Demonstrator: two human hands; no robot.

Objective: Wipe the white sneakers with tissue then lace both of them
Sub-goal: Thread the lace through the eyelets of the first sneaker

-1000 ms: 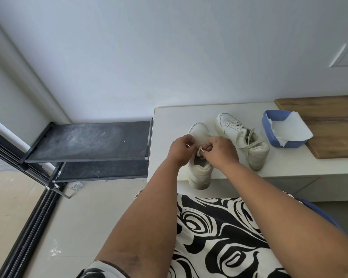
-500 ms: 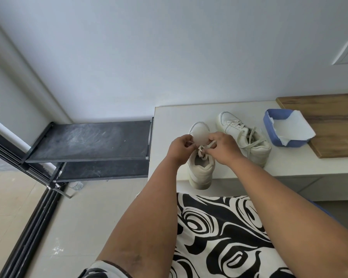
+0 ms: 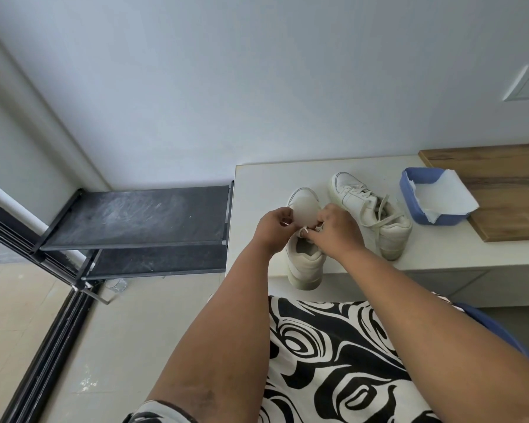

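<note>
Two white sneakers (image 3: 306, 239), two hands, left hand (image 3: 274, 225) and right hand (image 3: 333, 230), each seemingly pinching lace (image 3: 304, 229)

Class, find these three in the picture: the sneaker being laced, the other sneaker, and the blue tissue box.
sneaker being laced (image 3: 305, 264), head view, on its heel collar.
other sneaker (image 3: 353, 193), head view, on its laced upper.
blue tissue box (image 3: 416, 206), head view, on its near blue wall.

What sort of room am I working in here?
Probably a home entryway or shoe-changing corner: a low white bench against the wall carries the pair of white sneakers, with a black metal two-tier rack beside it on a tiled floor.
</note>
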